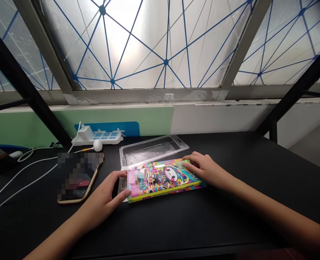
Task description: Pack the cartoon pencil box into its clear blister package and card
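A flat, rectangular cartoon-printed case (pixel 160 179), pink and multicoloured with a yellow side, lies on the black table, its right end a little farther back. It looks like a pencil case. My left hand (pixel 108 195) grips its left end, thumb at the near corner and fingers at the far one. At the right end, my right hand (pixel 203 167) has its thumb and fingers bent over the top; some fingertips are hidden. Just behind the case lies a clear plastic blister pack (pixel 149 151). Part of a printed sheet or packaging shows from beneath the case.
To the left lies a phone (pixel 80 178) with a tan edge, its screen blurred out. White cables run past it to a power strip (pixel 100 137) at the wall. Black frame bars (pixel 32 79) slant up on both sides. A window with blue lines stands behind the table.
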{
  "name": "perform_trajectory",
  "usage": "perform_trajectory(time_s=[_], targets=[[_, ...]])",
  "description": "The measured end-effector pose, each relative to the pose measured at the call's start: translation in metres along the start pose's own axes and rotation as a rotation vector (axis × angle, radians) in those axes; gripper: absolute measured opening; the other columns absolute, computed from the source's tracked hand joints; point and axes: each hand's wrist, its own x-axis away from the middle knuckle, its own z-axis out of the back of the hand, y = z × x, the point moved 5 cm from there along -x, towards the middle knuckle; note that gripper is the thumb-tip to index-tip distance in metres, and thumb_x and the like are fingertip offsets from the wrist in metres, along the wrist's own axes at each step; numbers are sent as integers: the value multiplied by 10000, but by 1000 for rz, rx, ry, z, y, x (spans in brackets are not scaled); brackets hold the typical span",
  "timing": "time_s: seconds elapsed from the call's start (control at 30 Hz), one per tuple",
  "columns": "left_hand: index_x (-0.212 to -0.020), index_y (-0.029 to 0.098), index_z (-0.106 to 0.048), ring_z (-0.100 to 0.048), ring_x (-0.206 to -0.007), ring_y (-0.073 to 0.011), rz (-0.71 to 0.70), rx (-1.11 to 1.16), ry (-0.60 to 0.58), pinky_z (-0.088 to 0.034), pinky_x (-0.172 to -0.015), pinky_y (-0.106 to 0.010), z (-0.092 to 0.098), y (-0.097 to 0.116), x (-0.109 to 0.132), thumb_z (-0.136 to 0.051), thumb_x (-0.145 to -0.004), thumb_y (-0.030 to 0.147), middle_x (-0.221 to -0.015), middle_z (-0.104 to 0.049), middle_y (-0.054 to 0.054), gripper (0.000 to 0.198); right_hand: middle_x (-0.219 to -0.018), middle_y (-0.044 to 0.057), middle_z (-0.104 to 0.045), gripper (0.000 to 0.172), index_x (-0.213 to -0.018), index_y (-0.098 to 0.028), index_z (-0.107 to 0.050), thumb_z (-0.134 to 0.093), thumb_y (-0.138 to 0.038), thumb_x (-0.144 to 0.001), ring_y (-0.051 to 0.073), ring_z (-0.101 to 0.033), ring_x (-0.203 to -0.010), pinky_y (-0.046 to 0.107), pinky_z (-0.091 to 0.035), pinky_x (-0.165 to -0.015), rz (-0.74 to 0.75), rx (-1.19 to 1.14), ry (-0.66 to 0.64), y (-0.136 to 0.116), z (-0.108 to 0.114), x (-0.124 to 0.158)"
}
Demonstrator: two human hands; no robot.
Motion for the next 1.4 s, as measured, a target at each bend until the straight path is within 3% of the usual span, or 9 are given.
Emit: perform_trajectory(time_s=[0.17,0.37,0.53,0.77,0.93,1.07,1.13,1.27,1.4], targets=[[-1424,281,-425,-523,-1382,-317,-21,33,-8,-438,-1137,-480,-2,-3,1,-692,-886,497,-1496,-540,-110,639,-1130,119,-675,289,-1137,-209,-700,-516,-385,-1000,306,-623,-1061,503,-395,-933,172,245,119,-35,1,-5],[-1561,322,-213,-494,-1413,-317,-24,50,-4,-384,-1173,-507,-4,-4,0,-788,-816,429,-1509,-540,-111,947,-1099,113,-688,292,-1120,-169,-680,-510,-388,-1028,296,-610,-1055,484,-408,-932,319,183,18,-94,-26,-17],[-1609,324,-83,-506,-1403,-299,-8,76,-20,-379,-1173,-488,-3,-5,-1,-765,-843,412,-1497,-558,-98,1029,-998,104,-676,220,-990,-153,-657,-530,-330,-1021,279,-607,-961,456,-452,-874,322,189,47,-104,-40,-33],[-1612,326,-109,-518,-1398,-300,-28,61,-3,-417,-1147,-460,1,-1,2,-742,-858,397,-1530,-533,-94,987,-935,105,-638,193,-937,-164,-612,-506,-301,-1022,267,-580,-884,433,-504,-804,392,209,179,-102,-44,-31],[-1604,313,-135,-520,-1393,-296,-68,56,9,-395,-1165,-490,0,5,1,-731,-874,376,-1504,-560,-95,945,-918,99,-633,227,-944,-180,-569,-457,-346,-1051,240,-591,-839,396,-536,-751,465,152,346,-107,-32,-30],[-1535,271,-402,-505,-1390,-312,-135,39,-29,-422,-1148,-480,3,9,0,-687,-917,431,-1520,-531,-114,700,-948,102,-661,192,-982,-192,-557,-499,-365,-1040,235,-626,-863,396,-552,-771,552,153,505,-112,-16,-18],[-1502,264,-491,-495,-1393,-310,-156,62,-57,-433,-1141,-465,5,7,0,-563,-985,503,-1523,-529,-106,574,-970,99,-685,143,-1029,-188,-559,-561,-331,-1017,232,-648,-903,418,-549,-848,646,152,540,-117,-6,-2],[-1519,275,-494,-454,-1426,-320,-166,121,-63,-376,-1181,-497,10,-3,1,-294,-1022,660,-1521,-546,-77,660,-1052,108,-727,100,-1023,-191,-600,-617,-282,-983,245,-677,-1050,468,-486,-1022,799,165,360,-126,13,36],[-1536,285,-466,-457,-1426,-323,-124,59,-66,-390,-1176,-487,9,-6,0,-455,-987,640,-1530,-533,-82,654,-1347,158,-660,372,-1007,-220,-669,-618,-580,-930,326,-591,-1288,540,-438,-1102,732,112,29,-107,20,58]])
